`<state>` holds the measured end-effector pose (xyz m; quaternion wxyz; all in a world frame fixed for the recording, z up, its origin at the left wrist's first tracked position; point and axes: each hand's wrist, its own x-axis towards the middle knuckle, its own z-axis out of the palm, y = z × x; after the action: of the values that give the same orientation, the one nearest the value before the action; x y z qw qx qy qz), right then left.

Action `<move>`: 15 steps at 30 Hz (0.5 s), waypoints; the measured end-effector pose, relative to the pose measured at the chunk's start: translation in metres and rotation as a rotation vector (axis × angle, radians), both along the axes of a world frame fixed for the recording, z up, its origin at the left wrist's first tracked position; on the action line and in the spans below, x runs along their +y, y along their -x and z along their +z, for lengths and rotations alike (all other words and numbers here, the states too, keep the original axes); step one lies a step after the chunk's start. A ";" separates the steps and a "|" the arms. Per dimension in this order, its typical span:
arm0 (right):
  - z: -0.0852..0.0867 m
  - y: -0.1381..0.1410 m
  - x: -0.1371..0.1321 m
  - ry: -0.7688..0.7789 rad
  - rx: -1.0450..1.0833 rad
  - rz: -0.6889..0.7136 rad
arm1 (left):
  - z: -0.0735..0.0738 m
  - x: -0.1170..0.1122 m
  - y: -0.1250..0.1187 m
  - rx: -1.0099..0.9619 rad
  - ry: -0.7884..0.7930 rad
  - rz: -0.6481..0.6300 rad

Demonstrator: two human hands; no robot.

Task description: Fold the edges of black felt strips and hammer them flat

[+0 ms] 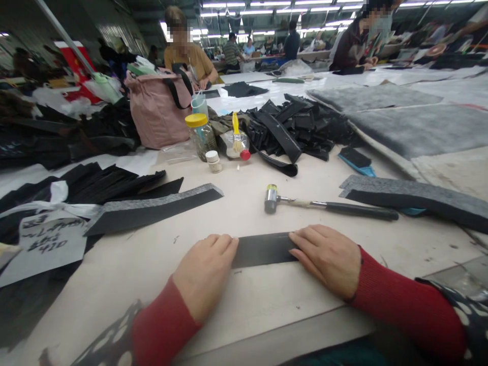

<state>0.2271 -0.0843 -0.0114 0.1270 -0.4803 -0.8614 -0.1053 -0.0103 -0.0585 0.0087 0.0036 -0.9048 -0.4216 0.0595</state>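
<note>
Left hand: flat and relaxed, fingers resting on one end of the black strip, not clenched.
Right hand: open too, fingers lying on the other end, no real grip.
Black strip: lying flat on the pale work table, between both hands.
Nearby: rubber mallet just beyond the strip; grey-backed strip to the left; pile of black pieces further off; jar with yellow lid and small brush by the pile.
Risk: strip held only by light finger contact, so it could slide or skew if either hand lifts.
Risk: a sleeve or hand moving forward could knock the mallet, which lies close.
</note>
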 end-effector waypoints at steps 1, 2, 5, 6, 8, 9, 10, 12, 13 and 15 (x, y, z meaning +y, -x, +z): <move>0.000 -0.002 -0.001 -0.001 -0.003 -0.006 | -0.001 0.000 0.002 0.003 -0.004 0.000; -0.001 -0.004 -0.002 -0.003 -0.007 -0.011 | -0.001 0.000 0.004 0.007 -0.011 -0.003; -0.002 -0.004 -0.007 -0.026 -0.021 -0.021 | -0.003 -0.002 0.006 0.018 -0.057 -0.013; -0.003 -0.003 -0.008 -0.040 -0.026 -0.024 | -0.003 -0.003 0.006 0.020 -0.077 -0.015; -0.004 -0.001 -0.010 -0.070 -0.033 -0.026 | -0.003 -0.003 0.003 0.014 -0.092 -0.008; -0.004 0.000 -0.010 -0.083 -0.037 -0.027 | -0.003 -0.003 -0.001 -0.002 -0.088 0.000; -0.004 0.001 -0.011 -0.093 -0.042 -0.025 | -0.004 -0.003 -0.006 -0.028 -0.079 0.004; -0.005 0.002 -0.012 -0.109 -0.052 -0.025 | -0.006 -0.003 -0.019 -0.106 -0.054 -0.006; -0.006 0.002 -0.014 -0.118 -0.054 -0.027 | -0.009 -0.003 -0.027 -0.149 -0.039 -0.023; -0.009 0.001 -0.019 -0.135 -0.054 -0.034 | -0.014 -0.004 -0.044 -0.214 -0.004 -0.078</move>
<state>0.2264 -0.1031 -0.0200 0.1338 -0.4823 -0.8472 -0.1781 0.0337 -0.0628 -0.0057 -0.0373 -0.9217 -0.3841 -0.0383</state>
